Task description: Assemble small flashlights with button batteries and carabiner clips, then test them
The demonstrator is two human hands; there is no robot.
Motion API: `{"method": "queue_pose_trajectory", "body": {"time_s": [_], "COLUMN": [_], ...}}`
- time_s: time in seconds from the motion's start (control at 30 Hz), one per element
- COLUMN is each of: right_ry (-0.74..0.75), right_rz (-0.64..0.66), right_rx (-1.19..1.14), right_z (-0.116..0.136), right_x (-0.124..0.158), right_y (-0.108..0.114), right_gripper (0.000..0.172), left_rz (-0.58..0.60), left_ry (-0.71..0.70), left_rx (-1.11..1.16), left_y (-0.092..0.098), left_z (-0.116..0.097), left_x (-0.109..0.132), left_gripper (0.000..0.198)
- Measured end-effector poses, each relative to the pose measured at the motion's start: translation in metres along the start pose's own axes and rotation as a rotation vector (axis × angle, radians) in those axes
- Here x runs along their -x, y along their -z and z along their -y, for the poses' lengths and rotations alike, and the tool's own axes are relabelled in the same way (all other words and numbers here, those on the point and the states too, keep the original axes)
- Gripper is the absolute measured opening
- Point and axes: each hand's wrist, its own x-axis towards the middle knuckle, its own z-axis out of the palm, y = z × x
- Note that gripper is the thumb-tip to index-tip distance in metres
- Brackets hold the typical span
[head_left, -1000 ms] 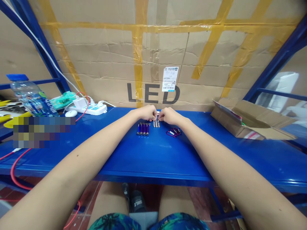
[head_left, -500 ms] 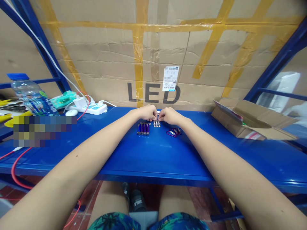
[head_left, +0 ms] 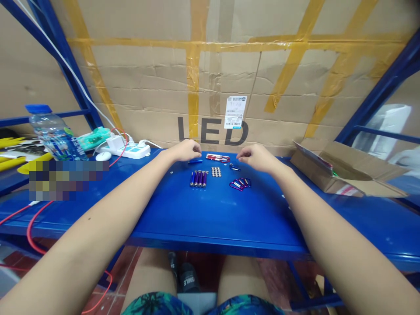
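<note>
My left hand (head_left: 187, 151) is at the back of the blue table, fingers loosely bent and nothing visible in them. Just below its fingertips lies a single blue metal tube (head_left: 196, 161). To the right, my right hand (head_left: 257, 156) hovers with thumb and fingers slightly apart, near a dark blue carabiner (head_left: 234, 167). Between the hands sit red and silver pieces (head_left: 217, 158) with a carabiner at their right end. Button cells (head_left: 216, 172) stand in a small grid in front. Several blue and purple tubes (head_left: 198, 179) are lined up left of them; several carabiners (head_left: 240, 183) overlap at right.
An open cardboard box (head_left: 341, 175) occupies the table's right side. At left are a water bottle (head_left: 57, 138), a white power strip (head_left: 133, 150) with plugs, and red cables (head_left: 30, 227). A large taped carton (head_left: 147, 96) rises behind the table (head_left: 210, 218).
My hands have moved apart from above the button cells, left hand to the left and right hand to the right. The red pieces, single tube and single carabiner now show.
</note>
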Motion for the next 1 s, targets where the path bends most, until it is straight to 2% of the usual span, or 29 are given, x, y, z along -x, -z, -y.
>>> {"method": "queue_pose_trajectory", "body": {"time_s": [0.13, 0.27, 0.5, 0.73, 1.0], "right_ry": [0.002, -0.004, -0.043, -0.142, -0.129], "right_rz": [0.048, 0.082, 0.059, 0.073, 0.022], "right_rx": [-0.007, -0.013, 0.009, 0.134, 0.097], "right_z": [-0.005, -0.004, -0.008, 0.007, 0.007], "right_x": [0.005, 0.004, -0.003, -0.014, -0.011], "right_y": [-0.002, -0.011, -0.030, -0.046, -0.044], "right_gripper": [0.018, 0.018, 0.017, 0.019, 0.012], "left_rz": [0.049, 0.067, 0.117, 0.130, 0.119], "left_ry": [0.011, -0.003, 0.084, 0.104, 0.083], "left_rx": [0.041, 0.013, -0.019, 0.038, 0.029], "left_y": [-0.014, -0.021, -0.014, -0.010, -0.009], "left_z": [0.013, 0.013, 0.012, 0.012, 0.008], "left_x": [0.009, 0.010, 0.016, 0.027, 0.026], "left_gripper": [0.039, 0.029, 0.022, 0.028, 0.025]}}
